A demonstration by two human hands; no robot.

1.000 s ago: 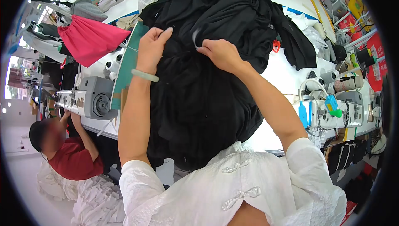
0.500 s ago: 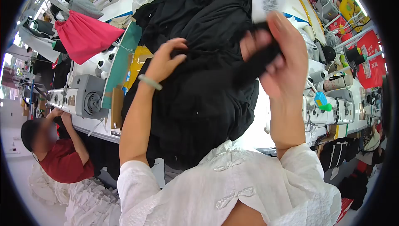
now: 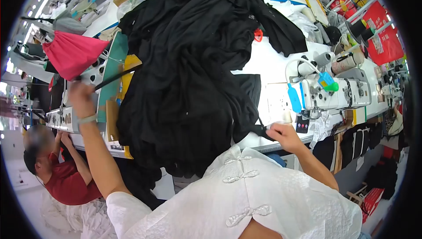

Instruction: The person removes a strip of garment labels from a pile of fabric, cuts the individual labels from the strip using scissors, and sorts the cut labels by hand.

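Observation:
A large heap of black fabric (image 3: 189, 76) lies across the white table in front of me. My left hand (image 3: 82, 98), smeared by motion, is closed at the left of the heap, with a narrow black strip (image 3: 116, 76) running from it toward the fabric. At the lower right, my right hand (image 3: 285, 137) is closed on a bunched end of the black fabric, near the table's front edge. A black sleeve-like piece (image 3: 283, 32) spreads out at the heap's upper right.
A sewing machine (image 3: 336, 94) stands at the right, beside a phone (image 3: 302, 124). Another machine (image 3: 61, 119) and a hanging pink bag (image 3: 74, 53) are at the left. A person in a red shirt (image 3: 70, 182) sits at the lower left.
My left hand has moved out to the left and now has a black strip at it. My right hand has dropped to the lower right; the white tag seen near it is gone from view.

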